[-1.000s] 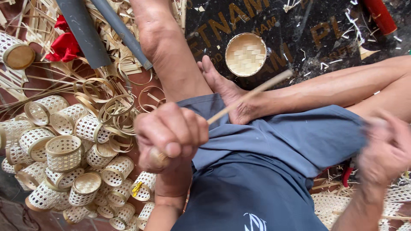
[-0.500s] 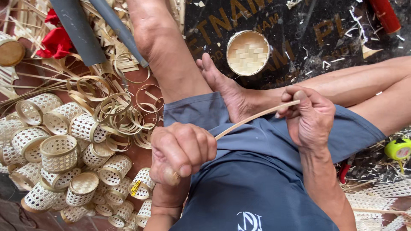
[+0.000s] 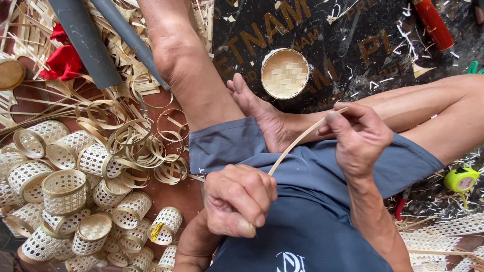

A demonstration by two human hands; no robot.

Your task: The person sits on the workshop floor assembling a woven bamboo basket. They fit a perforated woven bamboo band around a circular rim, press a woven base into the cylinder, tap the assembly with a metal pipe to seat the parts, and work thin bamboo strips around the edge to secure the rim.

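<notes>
A thin pale bamboo strip (image 3: 298,142) runs diagonally over my lap. My left hand (image 3: 239,200) is clenched around its lower end, above my grey-blue shorts. My right hand (image 3: 357,137) pinches the strip's upper end between thumb and fingers, just right of my bare foot (image 3: 262,117). I sit cross-legged on the floor, with one knee up at the top and the other leg stretched off to the right.
Several small woven bamboo baskets (image 3: 65,191) are heaped at the left, with coiled bamboo rings (image 3: 136,146) beside them. A round woven lid (image 3: 285,73) lies on a dark mat. Grey pipes (image 3: 88,43), red cloth (image 3: 63,60), a red handle (image 3: 433,22) and a yellow tape measure (image 3: 461,179) lie around.
My right hand came in from the far right and took the strip's upper end. My left hand has kept its grip on the lower end, shifting slightly right.
</notes>
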